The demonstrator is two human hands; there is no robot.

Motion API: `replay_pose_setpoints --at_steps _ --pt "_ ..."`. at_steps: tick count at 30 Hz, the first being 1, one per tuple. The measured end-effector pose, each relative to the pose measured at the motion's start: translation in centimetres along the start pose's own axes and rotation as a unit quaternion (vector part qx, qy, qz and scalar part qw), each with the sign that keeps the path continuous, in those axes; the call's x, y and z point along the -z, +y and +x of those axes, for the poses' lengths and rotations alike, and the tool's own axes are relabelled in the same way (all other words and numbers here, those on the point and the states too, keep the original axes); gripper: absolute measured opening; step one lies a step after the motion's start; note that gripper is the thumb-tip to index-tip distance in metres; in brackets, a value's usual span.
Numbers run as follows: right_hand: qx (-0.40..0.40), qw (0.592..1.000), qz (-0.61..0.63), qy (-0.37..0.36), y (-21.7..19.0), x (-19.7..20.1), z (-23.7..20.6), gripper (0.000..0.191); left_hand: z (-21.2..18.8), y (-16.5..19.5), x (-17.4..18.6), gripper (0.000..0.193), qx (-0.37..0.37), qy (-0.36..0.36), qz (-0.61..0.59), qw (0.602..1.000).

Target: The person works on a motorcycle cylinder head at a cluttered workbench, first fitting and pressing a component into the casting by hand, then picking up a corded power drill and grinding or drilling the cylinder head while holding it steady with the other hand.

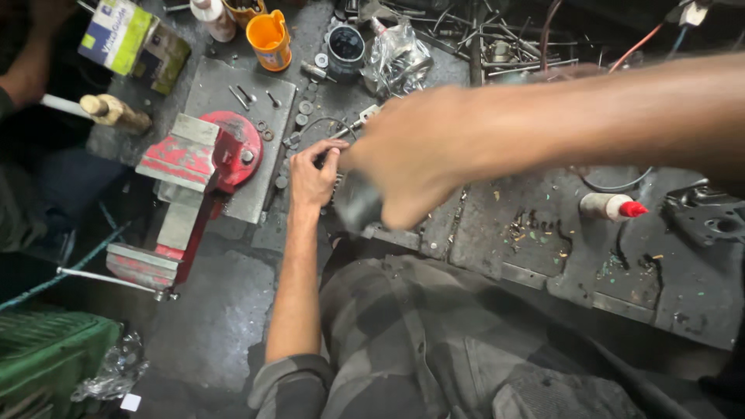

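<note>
My left hand [312, 177] rests on the dark, grimy workbench [497, 233] beside the red vise, and its fingertips pinch a small metal part. A thin metal rod with a wire loop [353, 126] runs up and to the right from that part. My right hand [411, 155], blurred by motion, hovers just right of the left hand. It is closed around a dark cylindrical tool handle [357, 203] whose end pokes out below the fist. The part under my left fingers is too small to identify.
A red bench vise [194, 171] sits on a grey plate strewn with washers and screws [303, 109]. An orange cup [269, 39], dark tin [345, 43] and plastic bag [396, 54] stand behind. A red-capped white bottle [613, 206] lies right. Another person's arm [27, 66] is top left; a green crate [46, 357] bottom left.
</note>
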State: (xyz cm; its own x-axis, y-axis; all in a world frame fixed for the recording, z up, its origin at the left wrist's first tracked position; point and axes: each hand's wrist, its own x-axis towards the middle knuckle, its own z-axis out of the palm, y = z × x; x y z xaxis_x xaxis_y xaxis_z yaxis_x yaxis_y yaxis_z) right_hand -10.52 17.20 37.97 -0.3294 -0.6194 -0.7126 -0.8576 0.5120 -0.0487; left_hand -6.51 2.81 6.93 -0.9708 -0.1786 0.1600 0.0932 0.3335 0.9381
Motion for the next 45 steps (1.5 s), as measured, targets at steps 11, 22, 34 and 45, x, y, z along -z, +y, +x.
replay_pose_setpoints --at_steps 11,22,34,45 --pt "-0.244 0.871 0.427 0.013 8.1 -12.2 -6.7 0.108 0.4 -0.7 0.6 0.020 -0.015 0.017 0.040 0.999" --pt "-0.253 0.820 0.513 0.032 7.4 -13.6 -4.3 0.113 1.0 -0.5 1.4 0.018 -0.026 0.009 0.031 0.999" --pt "-0.180 0.961 0.132 -0.164 3.6 1.4 4.4 0.100 1.2 -1.6 1.6 0.016 -0.017 0.020 0.038 0.999" --pt "-0.053 0.977 -0.035 -0.204 0.0 6.1 5.9 0.074 1.2 -2.0 1.3 0.016 -0.026 0.006 0.048 0.998"
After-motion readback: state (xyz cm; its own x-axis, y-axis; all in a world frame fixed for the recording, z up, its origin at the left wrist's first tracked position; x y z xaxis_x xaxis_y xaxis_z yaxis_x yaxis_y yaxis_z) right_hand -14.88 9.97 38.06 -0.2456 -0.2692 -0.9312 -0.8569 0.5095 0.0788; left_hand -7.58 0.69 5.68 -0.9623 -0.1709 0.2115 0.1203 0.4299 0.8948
